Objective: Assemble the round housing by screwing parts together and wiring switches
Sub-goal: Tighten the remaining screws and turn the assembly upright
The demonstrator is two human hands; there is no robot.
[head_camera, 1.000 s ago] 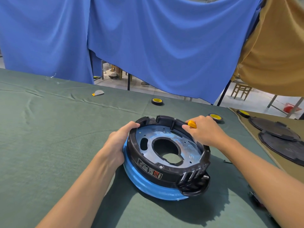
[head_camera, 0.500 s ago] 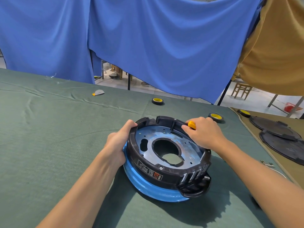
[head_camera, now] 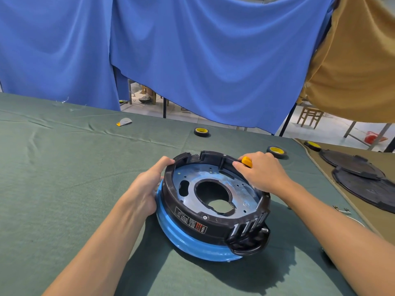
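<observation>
The round housing [head_camera: 192, 221] lies on the green table cloth, a black plastic ring over a blue base with a metal plate and a large centre hole inside. My left hand [head_camera: 145, 189] grips its left rim, thumb on the black ring. My right hand [head_camera: 263, 171] holds a yellow-handled screwdriver [head_camera: 247, 161] at the far right inner edge of the ring; its tip is hidden under my fingers.
Two black-and-yellow tape rolls [head_camera: 201, 132] [head_camera: 277, 151] lie beyond the housing, a third [head_camera: 313, 145] on the tan cloth. Two black round covers [head_camera: 363, 178] lie at the right. A small grey piece [head_camera: 124, 122] sits at the far left. Small screws [head_camera: 342, 209] lie near the right seam.
Both hands stay on the housing. My right hand has shifted only slightly at the far rim with the screwdriver; the housing has hardly moved.
</observation>
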